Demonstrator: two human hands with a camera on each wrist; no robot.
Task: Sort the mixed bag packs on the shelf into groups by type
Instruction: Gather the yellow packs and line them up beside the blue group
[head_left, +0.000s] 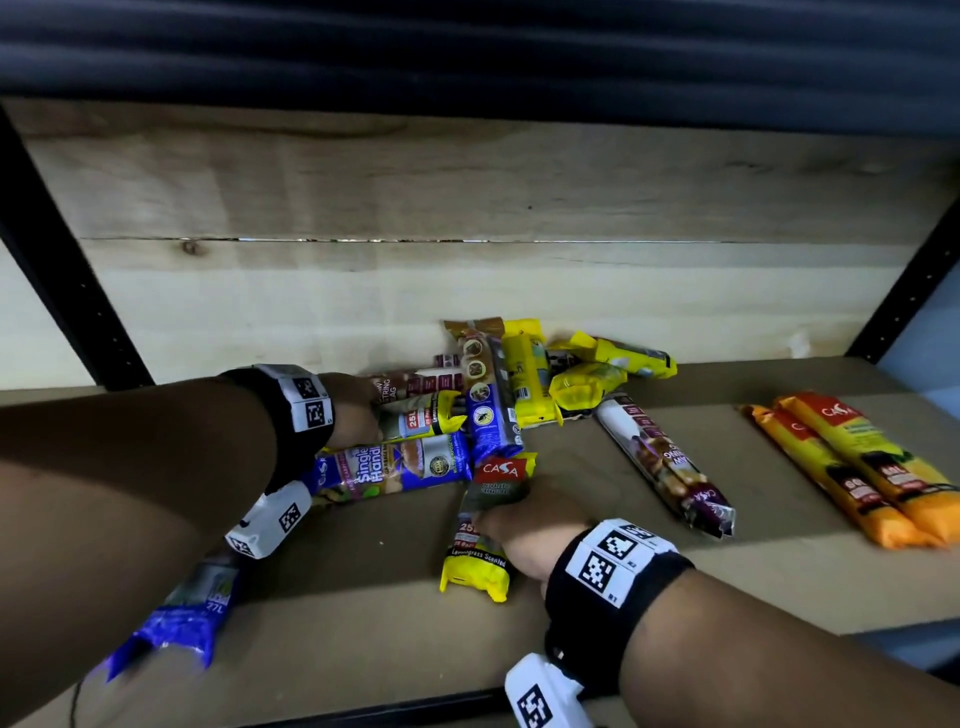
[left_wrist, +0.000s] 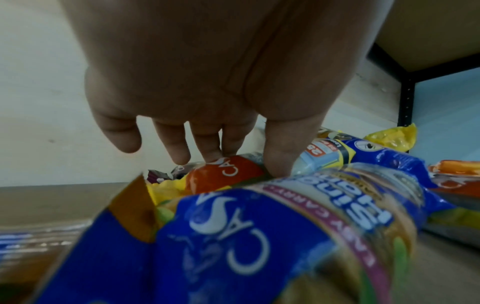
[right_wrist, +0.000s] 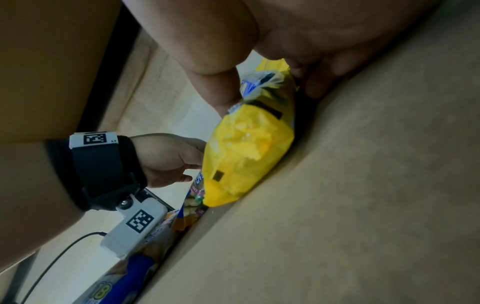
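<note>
A mixed pile of bag packs (head_left: 524, 374) lies at the middle of the shelf (head_left: 363, 613). My left hand (head_left: 353, 410) (left_wrist: 244, 162) reaches into the pile's left side. Its thumb (left_wrist: 278, 160) and fingertips pinch the red-labelled end of a yellow 25L pack (head_left: 423, 421) (left_wrist: 226, 174). In front of that lies a blue Single Handle pack (head_left: 384, 467) (left_wrist: 259, 236). My right hand (head_left: 519, 525) (right_wrist: 270, 94) grips a yellow lemongrass pack (head_left: 485, 525) (right_wrist: 249, 144) that lies on the shelf, its yellow tail toward me.
Two orange packs (head_left: 857, 467) lie side by side at the right. A purple and white pack (head_left: 665, 462) lies alone between them and the pile. A blue 27L pack (head_left: 182, 618) sits near the front edge under my left forearm. Black uprights (head_left: 67, 270) frame the shelf.
</note>
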